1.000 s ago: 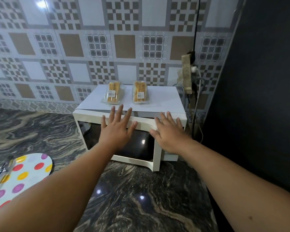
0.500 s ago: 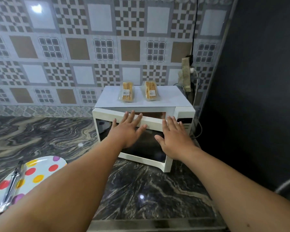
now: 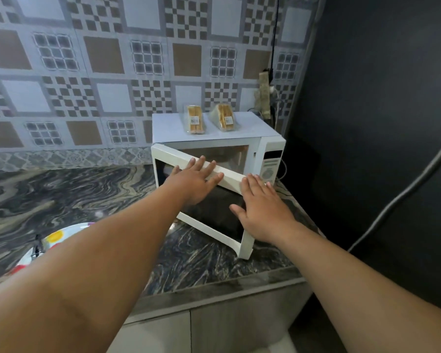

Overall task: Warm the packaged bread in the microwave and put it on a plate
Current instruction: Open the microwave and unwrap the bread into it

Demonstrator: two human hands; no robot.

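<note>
Both hands flat, fingers spread, gripping nothing: left hand (image 3: 192, 183) and right hand (image 3: 261, 211) on the white microwave's half-open door (image 3: 229, 178).

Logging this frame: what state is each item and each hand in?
Microwave door: partly open, swung out.
Left bread pack: sealed, on the microwave top.
Right bread pack: sealed, beside it.
Plate: on the counter, mostly hidden.
Left hand: flat on the door.
Right hand: open, at the door's edge.
</note>
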